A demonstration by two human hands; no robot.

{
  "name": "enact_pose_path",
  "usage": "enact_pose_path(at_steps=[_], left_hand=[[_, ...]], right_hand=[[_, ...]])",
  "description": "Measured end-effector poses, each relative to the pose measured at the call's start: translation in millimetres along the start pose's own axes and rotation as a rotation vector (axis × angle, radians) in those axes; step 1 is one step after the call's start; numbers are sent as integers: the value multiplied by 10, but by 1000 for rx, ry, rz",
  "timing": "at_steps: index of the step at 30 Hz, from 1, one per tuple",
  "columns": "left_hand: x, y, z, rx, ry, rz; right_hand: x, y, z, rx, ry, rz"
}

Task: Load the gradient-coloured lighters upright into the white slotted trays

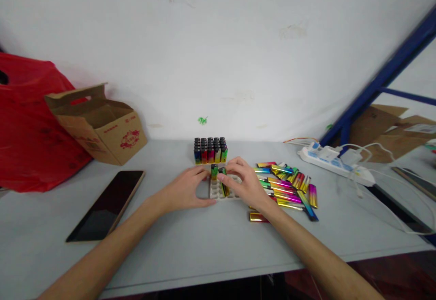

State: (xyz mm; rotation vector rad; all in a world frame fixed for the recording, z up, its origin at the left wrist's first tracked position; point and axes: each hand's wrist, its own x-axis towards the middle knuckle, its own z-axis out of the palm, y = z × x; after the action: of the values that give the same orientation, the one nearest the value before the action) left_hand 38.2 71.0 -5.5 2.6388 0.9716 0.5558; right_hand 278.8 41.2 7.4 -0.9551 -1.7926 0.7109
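A white tray [215, 194] with rows of round holes lies on the table in front of me. My left hand [185, 189] spans its left end, with the thumb at the front corner and the fingers at the back. A green-and-gold lighter [214, 173] stands upright in the back left of the tray. My right hand [247, 184] reaches over the tray from the right, thumb and fingers closed on a second lighter [225, 187], which tilts slightly in the tray. The right part of the tray is partly hidden by this hand.
A block of upright lighters [210, 150] stands behind the tray. Loose metallic lighters [286, 191] are heaped at the right. A dark tablet [107, 205], cardboard box [112, 132] and red bag [30, 127] are left. A power strip [335, 164] with cables lies right.
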Motion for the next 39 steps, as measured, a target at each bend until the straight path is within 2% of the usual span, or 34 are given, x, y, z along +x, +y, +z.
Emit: enact_pose_path(at_steps=[3, 8, 15, 21, 23, 25, 29, 32, 35, 39], left_hand=[[-6, -7, -1, 18, -10, -6], [-3, -4, -6, 34, -16, -16], [5, 10, -16, 19, -31, -16], [9, 6, -16, 2, -2, -3], [9, -1, -16, 8, -4, -6], [8, -8, -15, 19, -18, -18], [5, -18, -8, 41, -23, -35], [5, -17, -6, 43, 1, -23], [4, -15, -8, 33, -1, -20], [2, -19, -7, 33, -8, -30]], right_hand=[[0, 7, -5, -115, 47, 42], [-10, 13, -1, -149, 27, 99], [39, 128, 73, -412, -80, 2], [74, -29, 165, -718, -179, -77], [81, -42, 86, -739, -162, -67], [90, 26, -84, -720, -146, -29], [118, 333, -533, -724, -149, -15], [132, 525, -738, -676, -238, -5], [139, 581, -757, -624, -298, 49], [139, 548, -662, -650, -270, 122]])
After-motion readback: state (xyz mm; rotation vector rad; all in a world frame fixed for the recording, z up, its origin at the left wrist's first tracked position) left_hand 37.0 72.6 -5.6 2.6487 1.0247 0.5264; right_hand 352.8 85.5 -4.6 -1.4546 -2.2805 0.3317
